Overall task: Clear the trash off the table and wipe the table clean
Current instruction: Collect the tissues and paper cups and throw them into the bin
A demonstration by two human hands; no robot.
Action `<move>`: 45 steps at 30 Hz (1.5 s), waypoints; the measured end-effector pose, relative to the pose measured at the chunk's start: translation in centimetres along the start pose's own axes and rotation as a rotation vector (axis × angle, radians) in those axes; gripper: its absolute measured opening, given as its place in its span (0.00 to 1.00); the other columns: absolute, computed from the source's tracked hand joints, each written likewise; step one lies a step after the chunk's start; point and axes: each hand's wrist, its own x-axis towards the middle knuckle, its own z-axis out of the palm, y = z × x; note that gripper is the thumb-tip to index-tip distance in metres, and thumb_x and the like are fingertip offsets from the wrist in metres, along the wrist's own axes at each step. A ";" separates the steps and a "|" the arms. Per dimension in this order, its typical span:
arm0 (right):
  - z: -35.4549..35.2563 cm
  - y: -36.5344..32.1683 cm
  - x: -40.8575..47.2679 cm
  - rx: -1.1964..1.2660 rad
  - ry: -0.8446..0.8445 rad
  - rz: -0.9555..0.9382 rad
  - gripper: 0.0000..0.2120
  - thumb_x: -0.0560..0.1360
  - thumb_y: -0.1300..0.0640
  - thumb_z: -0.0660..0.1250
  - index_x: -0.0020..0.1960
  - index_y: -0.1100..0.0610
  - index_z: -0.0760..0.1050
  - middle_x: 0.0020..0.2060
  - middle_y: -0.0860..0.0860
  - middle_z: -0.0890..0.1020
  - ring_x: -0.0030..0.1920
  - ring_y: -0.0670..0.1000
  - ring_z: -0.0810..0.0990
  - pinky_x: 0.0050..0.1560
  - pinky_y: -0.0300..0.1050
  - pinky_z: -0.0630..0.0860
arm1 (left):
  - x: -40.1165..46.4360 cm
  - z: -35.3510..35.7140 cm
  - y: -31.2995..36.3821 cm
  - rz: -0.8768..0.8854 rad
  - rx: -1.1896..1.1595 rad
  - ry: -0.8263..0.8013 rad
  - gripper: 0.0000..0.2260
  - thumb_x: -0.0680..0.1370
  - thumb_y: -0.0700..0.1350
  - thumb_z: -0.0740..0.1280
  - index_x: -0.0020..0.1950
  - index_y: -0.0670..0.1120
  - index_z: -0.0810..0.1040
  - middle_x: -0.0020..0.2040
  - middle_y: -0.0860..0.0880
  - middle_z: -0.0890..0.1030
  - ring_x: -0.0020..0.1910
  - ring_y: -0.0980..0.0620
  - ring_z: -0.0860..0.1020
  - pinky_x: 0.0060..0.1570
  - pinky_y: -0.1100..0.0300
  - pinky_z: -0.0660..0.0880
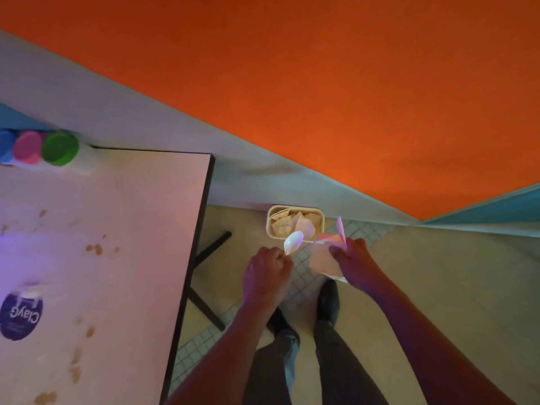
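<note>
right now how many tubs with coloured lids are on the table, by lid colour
blue lid tub: 1
pink lid tub: 1
green lid tub: 1
total: 3, in a row at the far edge of the table

A playroom or craft room seems to be showing here: clay tubs [39, 147] with bright lids are sitting on a stained table [122, 229], against an orange wall [292, 83], over tiled floor [306, 273].
</note>
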 end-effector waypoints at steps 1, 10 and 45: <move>0.2 0.2 1.0 0.007 0.007 0.005 0.21 0.82 0.51 0.61 0.70 0.62 0.70 0.55 0.57 0.66 0.59 0.61 0.75 0.58 0.47 0.69 | 1.0 0.6 -0.1 0.002 0.007 -0.007 0.10 0.79 0.53 0.64 0.52 0.49 0.81 0.46 0.52 0.79 0.42 0.54 0.78 0.37 0.60 0.71; 3.7 2.1 9.9 0.014 0.073 -0.012 0.21 0.82 0.51 0.61 0.70 0.61 0.70 0.59 0.60 0.69 0.59 0.60 0.73 0.53 0.43 0.65 | 9.9 7.9 -4.2 0.030 0.041 0.013 0.12 0.79 0.53 0.63 0.52 0.49 0.82 0.49 0.50 0.81 0.45 0.49 0.79 0.42 0.55 0.76; 25.7 16.3 42.8 -0.257 -0.022 0.043 0.28 0.84 0.49 0.52 0.79 0.57 0.47 0.77 0.65 0.52 0.78 0.65 0.47 0.74 0.64 0.51 | 35.3 37.7 -22.5 0.105 0.411 -0.355 0.21 0.82 0.53 0.60 0.76 0.54 0.67 0.74 0.43 0.67 0.71 0.38 0.67 0.65 0.44 0.73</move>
